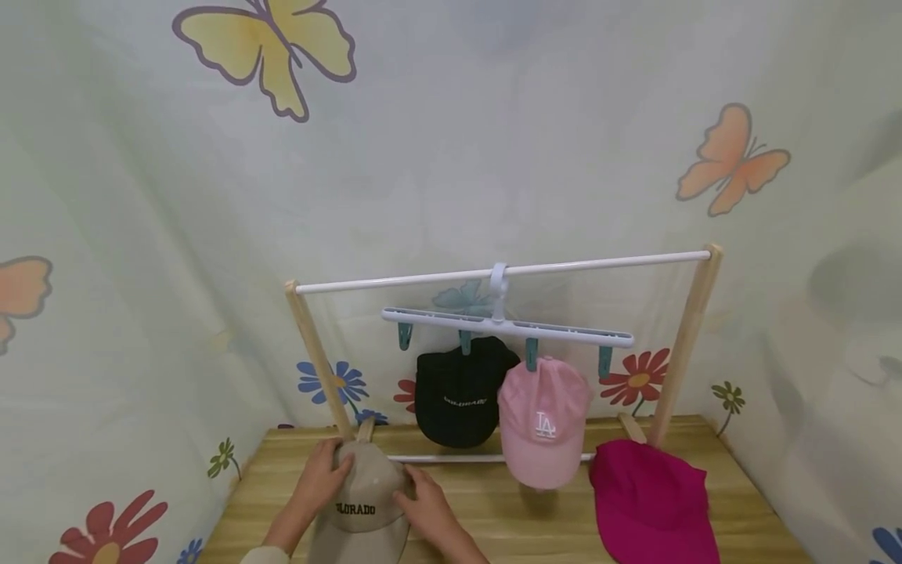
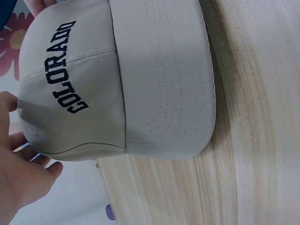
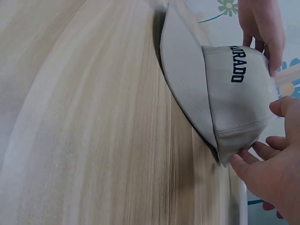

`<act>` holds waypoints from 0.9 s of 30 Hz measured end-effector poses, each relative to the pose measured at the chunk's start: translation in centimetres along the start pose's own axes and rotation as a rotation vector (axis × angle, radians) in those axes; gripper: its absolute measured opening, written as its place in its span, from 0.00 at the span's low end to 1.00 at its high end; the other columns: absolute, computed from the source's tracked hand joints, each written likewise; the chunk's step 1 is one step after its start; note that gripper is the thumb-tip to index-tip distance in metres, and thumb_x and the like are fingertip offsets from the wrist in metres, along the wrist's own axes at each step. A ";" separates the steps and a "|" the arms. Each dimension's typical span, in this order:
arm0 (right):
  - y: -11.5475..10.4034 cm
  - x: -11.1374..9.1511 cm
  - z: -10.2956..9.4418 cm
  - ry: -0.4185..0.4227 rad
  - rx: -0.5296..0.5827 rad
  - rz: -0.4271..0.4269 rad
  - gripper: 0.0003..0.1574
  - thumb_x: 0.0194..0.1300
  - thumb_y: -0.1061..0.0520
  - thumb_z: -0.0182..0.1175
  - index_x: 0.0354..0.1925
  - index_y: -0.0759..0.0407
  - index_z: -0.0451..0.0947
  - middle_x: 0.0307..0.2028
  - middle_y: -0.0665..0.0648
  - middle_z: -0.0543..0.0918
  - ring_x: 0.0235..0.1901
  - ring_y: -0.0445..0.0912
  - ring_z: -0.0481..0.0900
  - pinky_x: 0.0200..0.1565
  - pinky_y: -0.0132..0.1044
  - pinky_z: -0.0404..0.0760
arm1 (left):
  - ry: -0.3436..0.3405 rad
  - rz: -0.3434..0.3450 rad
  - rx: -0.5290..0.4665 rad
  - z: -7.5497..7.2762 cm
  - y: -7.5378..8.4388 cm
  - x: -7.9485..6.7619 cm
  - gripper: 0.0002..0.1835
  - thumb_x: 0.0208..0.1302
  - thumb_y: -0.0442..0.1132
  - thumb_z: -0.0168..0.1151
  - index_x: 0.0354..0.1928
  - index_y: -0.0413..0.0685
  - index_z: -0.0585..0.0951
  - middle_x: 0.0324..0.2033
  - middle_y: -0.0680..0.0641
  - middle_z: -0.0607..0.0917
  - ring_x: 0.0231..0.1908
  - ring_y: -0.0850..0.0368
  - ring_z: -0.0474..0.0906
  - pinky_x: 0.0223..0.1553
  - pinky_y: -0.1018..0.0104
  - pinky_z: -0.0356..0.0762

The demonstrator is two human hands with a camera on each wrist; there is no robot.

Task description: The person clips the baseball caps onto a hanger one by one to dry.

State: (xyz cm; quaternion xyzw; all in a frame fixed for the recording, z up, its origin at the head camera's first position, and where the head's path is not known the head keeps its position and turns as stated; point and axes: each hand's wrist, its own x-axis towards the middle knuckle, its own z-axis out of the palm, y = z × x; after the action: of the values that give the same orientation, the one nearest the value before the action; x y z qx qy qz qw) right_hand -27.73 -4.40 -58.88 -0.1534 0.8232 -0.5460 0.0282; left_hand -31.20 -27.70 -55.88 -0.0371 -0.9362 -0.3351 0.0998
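A beige baseball cap (image 1: 368, 484) with dark COLORADO lettering is at the left front of the wooden table, its brim toward me. My left hand (image 1: 322, 472) holds the left side of the crown. On the opposite side, my right hand (image 1: 427, 507) grips the crown's edge, thumb above and fingers tucked below, as the right wrist view shows. The brim (image 2: 164, 79) lies close over the table in the left wrist view. Behind the cap, a black cap (image 1: 454, 392) and a pink LA cap (image 1: 544, 423) hang from clips on a white hanger (image 1: 564, 332).
A magenta cap (image 1: 651, 501) lies on the table (image 1: 521, 525) at the right. The hanger hooks over the white bar (image 1: 395, 280) of a rack with wooden side posts (image 1: 685, 345). One green clip (image 1: 405, 336) hangs at the hanger's left end, another clip (image 1: 605, 362) at its right.
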 end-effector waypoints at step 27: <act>0.0 2.6 0.2 -0.024 -0.091 -0.048 0.36 0.71 0.45 0.61 0.67 0.67 0.71 0.63 0.67 0.77 0.64 0.62 0.74 0.64 0.57 0.72 | 0.020 0.106 -0.019 0.3 -0.4 -0.2 0.15 0.70 0.37 0.62 0.53 0.33 0.79 0.50 0.34 0.83 0.54 0.36 0.79 0.57 0.39 0.74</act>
State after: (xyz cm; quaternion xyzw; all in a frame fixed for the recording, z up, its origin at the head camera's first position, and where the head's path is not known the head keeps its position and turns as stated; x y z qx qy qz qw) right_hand -30.19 -5.30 -58.67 -0.1807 0.8427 -0.5068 0.0180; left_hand -31.14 -27.85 -56.40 -0.0842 -0.9286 -0.3387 0.1263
